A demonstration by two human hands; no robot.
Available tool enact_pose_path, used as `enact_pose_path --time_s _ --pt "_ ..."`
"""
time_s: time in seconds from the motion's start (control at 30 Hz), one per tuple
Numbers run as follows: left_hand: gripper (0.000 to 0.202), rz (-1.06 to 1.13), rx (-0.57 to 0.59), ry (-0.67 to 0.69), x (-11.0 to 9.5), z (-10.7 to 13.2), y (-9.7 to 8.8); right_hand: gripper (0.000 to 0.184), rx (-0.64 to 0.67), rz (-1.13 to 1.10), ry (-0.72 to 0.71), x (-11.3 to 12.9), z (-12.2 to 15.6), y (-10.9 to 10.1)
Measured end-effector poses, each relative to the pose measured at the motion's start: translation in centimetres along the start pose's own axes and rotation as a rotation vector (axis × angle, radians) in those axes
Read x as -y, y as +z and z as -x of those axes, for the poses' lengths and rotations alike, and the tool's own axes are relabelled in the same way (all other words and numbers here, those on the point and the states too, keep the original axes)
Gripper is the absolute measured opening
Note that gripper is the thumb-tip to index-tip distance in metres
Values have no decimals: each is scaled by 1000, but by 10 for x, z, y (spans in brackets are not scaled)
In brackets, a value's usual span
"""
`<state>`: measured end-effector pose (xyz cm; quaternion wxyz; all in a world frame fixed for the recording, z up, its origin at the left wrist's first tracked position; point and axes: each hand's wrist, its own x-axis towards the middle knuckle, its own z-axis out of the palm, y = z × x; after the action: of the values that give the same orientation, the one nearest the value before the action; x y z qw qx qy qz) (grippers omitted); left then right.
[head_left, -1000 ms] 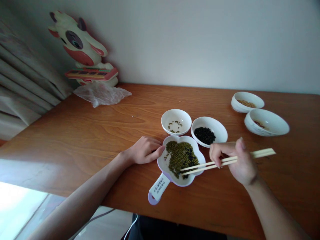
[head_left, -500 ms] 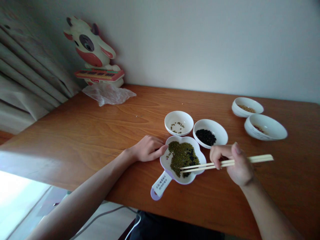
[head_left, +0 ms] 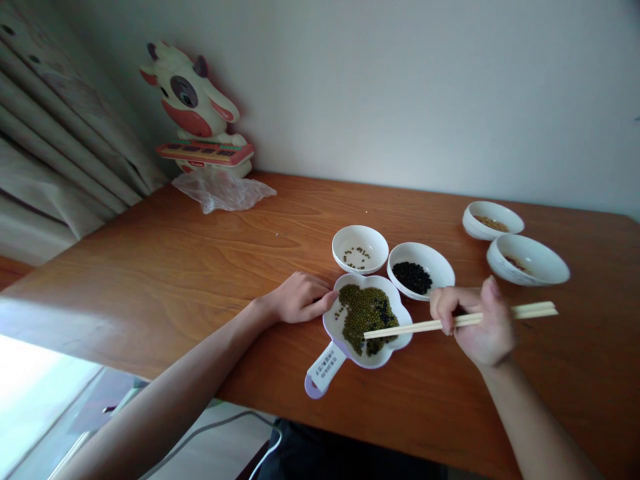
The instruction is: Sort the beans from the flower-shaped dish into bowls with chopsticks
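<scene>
My right hand is closed around a pair of pale chopsticks. Their tips are together, over green beans in a white, flower-shaped dish with a lilac handle. Some black beans lie among the green ones at the dish's right side. On the left rim, my left hand grips the dish with thumb and fingers. Just behind stand a white bowl with a few green beans and another white bowl with black beans. Whether the tips hold a bean is too small to tell.
Two white bowls stand at the right, one with tan contents, the other with a little reddish-brown matter. A cow-shaped toy keyboard and a crumpled clear plastic bag are at the back left of the wooden table.
The chopsticks' tips have closed together, and my right hand has shifted slightly right. My left hand stays on the dish's rim. The whole view has moved a little.
</scene>
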<state>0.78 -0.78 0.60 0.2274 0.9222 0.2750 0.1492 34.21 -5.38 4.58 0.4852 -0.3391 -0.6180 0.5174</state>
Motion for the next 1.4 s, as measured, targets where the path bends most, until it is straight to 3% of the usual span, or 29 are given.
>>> enact_pose_path --time_s 0.27,0.8,1.03,1.4 --pt "47 8 -12 14 0 0 0 84 110 103 69 3 -2 -1" --pt "45 21 -1 2 0 0 0 78 147 166 -40 0 3 4" --pt "45 22 -4 13 0 1 -1 80 177 176 -7 -2 4 2" --pt "48 -5 -17 14 -1 1 -2 81 112 178 7 -5 5 2"
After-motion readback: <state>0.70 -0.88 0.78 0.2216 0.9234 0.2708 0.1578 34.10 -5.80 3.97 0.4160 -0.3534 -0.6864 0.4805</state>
